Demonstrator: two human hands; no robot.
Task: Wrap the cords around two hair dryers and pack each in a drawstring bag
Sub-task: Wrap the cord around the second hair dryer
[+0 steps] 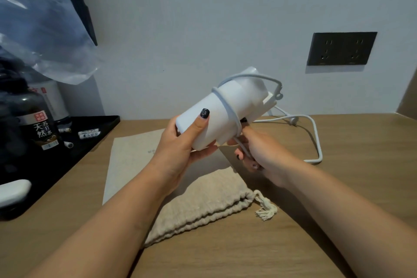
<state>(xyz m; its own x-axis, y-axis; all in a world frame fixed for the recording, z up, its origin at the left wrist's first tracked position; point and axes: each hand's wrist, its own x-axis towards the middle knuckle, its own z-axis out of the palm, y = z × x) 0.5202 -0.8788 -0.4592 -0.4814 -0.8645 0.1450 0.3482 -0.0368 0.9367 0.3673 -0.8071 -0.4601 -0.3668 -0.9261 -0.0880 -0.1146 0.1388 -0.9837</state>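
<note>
A white hair dryer (222, 115), held above a drawstring bag (203, 205) on the desk (338, 187), is being gripped by the left hand (180, 144) while the right hand (259, 153) is pinching its cord (228, 108), seemingly mid-wrap, with slack trailing and more turns likely needed.

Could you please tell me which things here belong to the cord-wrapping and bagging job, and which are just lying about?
Part of the job:
hair dryer, held by the left hand
cord, pinched by the right hand
filled drawstring bag
flat bag

Lying about:
black tray
bottle
wall socket
plastic sheet
</note>
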